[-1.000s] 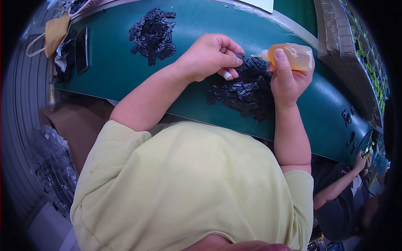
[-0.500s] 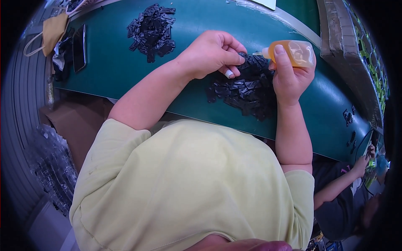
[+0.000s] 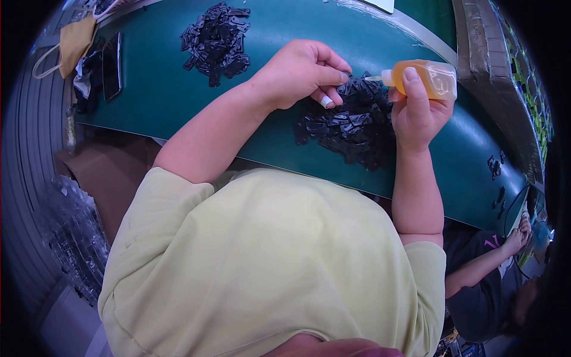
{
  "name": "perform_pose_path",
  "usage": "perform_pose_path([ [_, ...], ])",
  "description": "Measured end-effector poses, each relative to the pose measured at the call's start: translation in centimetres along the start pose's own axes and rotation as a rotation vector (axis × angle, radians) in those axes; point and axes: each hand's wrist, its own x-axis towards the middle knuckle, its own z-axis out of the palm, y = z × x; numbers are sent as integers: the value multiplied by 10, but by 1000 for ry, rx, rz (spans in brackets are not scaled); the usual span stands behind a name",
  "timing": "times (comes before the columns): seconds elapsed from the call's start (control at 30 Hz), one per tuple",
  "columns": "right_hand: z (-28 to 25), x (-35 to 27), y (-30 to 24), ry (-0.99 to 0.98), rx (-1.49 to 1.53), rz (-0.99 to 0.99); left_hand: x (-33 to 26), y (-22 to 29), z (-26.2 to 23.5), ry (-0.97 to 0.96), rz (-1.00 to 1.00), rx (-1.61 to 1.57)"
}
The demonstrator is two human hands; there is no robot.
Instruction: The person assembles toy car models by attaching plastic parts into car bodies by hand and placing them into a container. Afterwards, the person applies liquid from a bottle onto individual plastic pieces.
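Note:
My right hand (image 3: 419, 116) is wrapped around a squeeze bottle (image 3: 440, 83) of clear plastic with amber liquid. The bottle lies nearly level, its thin nozzle pointing left at the fingertips of my left hand (image 3: 300, 74). Thumb and forefinger of that hand are pinched on a small black plastic part (image 3: 348, 75), mostly hidden by the fingers. White tape wraps one of its fingertips. Below both hands lies a heap of flat black plastic parts (image 3: 351, 128). A second pile of similar parts (image 3: 215, 41) sits farther left.
The green tabletop (image 3: 267, 140) carries a dark phone (image 3: 112, 66) at the left, beside a hanging tan mask (image 3: 76, 44). Cardboard (image 3: 479, 41) borders the right side. A few black parts (image 3: 495, 166) lie at the right, near a co-worker's arm (image 3: 485, 268).
My right hand has shifted slightly right, drawing the bottle and its nozzle a little away from my left fingertips. The left hand has barely moved. The co-worker's hand has moved a little.

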Motion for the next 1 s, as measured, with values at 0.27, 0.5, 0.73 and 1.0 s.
perform_pose_path([
  [0.27,2,-6,2,-111,-5,40,2,-2,0,7,19,-7],
  [0.5,2,-8,3,-137,-25,31,1,-2,1,4,19,-2],
  [0.73,8,-6,4,-102,-44,41,2,-1,-1,0,16,-8],
  [1.0,5,4,-3,-8,104,80,1,2,-7,16,54,-27],
])
